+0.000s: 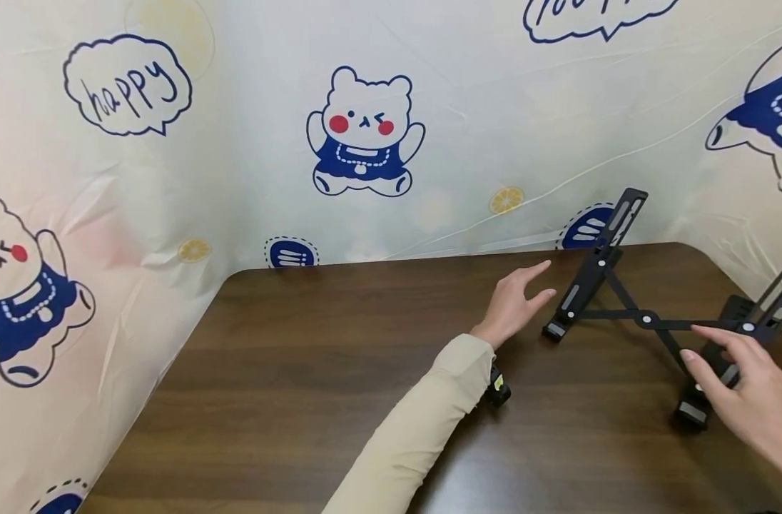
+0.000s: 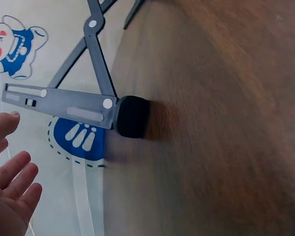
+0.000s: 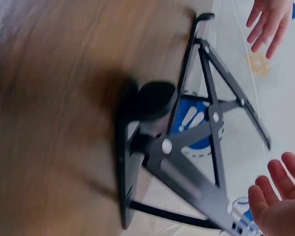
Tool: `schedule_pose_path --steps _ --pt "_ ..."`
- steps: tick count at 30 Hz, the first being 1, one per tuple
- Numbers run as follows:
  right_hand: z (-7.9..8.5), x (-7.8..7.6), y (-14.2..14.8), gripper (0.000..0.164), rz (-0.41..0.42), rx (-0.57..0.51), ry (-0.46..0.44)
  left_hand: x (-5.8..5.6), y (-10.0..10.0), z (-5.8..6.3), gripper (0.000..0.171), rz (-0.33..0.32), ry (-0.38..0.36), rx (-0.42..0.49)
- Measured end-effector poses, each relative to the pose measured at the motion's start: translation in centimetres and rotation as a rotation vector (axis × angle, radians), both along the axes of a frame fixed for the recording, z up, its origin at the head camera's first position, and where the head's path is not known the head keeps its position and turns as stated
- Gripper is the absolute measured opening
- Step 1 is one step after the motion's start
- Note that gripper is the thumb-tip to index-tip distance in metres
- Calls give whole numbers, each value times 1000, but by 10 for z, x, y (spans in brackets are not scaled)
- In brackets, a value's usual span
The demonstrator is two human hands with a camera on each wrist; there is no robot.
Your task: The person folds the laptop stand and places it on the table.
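Note:
A black folding laptop stand [image 1: 646,319] stands unfolded at the right of the table, its crossed bars spread and its two side arms raised. My left hand [image 1: 509,303] is just left of its left arm, fingers extended, with a gap between. My right hand [image 1: 747,385] hovers by the right arm and hides part of it in the head view. In the right wrist view, relaxed fingers of that hand [image 3: 280,201] are apart from the stand [image 3: 187,184]. The left wrist view has my left hand [image 2: 12,191] below the stand's arm [image 2: 83,105], holding nothing.
The brown wooden table [image 1: 288,400] runs to a back edge against a pale printed curtain [image 1: 455,107] with cartoon bears. The curtain also borders the table on the left and right. A small black device [image 1: 497,389] sits under my left wrist.

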State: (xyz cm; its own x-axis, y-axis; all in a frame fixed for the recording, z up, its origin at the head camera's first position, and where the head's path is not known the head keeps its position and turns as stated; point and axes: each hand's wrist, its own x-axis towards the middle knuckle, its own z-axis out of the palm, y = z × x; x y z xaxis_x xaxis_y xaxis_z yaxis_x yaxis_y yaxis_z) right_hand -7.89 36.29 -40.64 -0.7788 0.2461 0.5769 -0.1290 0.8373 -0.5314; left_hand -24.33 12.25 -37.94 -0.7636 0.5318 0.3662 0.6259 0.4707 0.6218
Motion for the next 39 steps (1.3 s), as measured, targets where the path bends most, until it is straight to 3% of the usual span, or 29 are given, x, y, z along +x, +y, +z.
schedule_pose_path --steps 4,5,13,19,23,31,34,39 --pt "-50 -11 58 36 -20 -92 208 -4 16 2 47 5 -36 -55" --pt "-55 -12 65 36 -11 -136 245 -5 19 1 47 6 -47 -68" --pt "-59 -14 79 41 -71 -297 277 -7 29 -8 46 22 -229 3" --pt "-59 -11 77 48 -134 -475 233 -3 43 -10 46 2 -275 0" --pt "-63 -10 75 50 -189 -536 184 -3 51 -11 47 -12 -288 -25" --pt "-62 -14 78 43 -235 -674 11 -17 58 -6 47 -6 -291 -27" --pt "-60 -11 80 39 -164 -655 -15 -22 60 -4 46 6 -281 -47" --pt "-54 -6 82 33 79 -710 25 -28 65 -6 42 23 -262 -72"
